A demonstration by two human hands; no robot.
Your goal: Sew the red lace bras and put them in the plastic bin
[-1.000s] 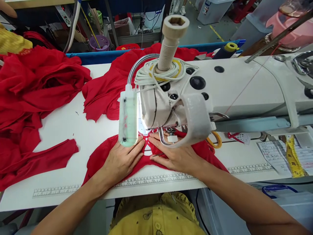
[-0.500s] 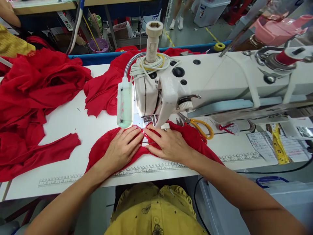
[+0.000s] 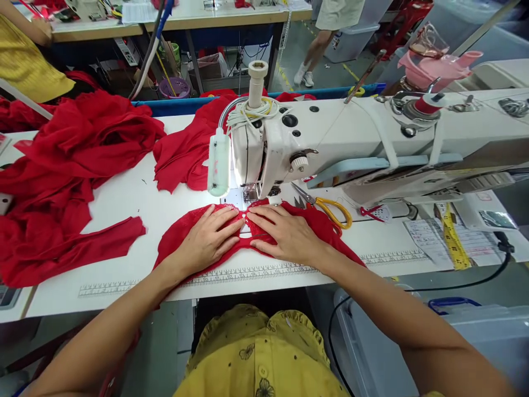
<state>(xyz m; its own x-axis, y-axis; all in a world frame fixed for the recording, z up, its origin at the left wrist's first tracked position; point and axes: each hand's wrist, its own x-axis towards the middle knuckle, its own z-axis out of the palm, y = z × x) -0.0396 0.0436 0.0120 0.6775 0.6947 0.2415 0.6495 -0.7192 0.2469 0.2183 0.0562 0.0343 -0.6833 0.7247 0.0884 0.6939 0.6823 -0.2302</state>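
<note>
My left hand (image 3: 209, 236) lies flat on the left part of a red lace-trimmed garment piece (image 3: 177, 237), fingers stretched out. On the right part of the same piece rests my right hand (image 3: 285, 234), its fingers spread flat too. Between my fingertips the two lace edges come close together, with white table showing through a gap below. Just beyond them stands the needle and presser foot (image 3: 250, 193) of a white sewing machine (image 3: 330, 129). The garment's upper edge lies at the front of the foot; whether it is under the foot I cannot tell.
Yellow-handled scissors (image 3: 333, 212) lie right of my right hand. Heaped red fabric (image 3: 82, 143) covers the table's left, with another red piece (image 3: 182, 154) behind the lamp (image 3: 219, 162). A printed ruler (image 3: 248, 274) runs along the front edge. A yellow tape measure (image 3: 453, 240) lies on papers.
The head view has shifted, showing more of the room behind. My hands stay flat on the red garment piece. A person's legs in the background have changed position.
</note>
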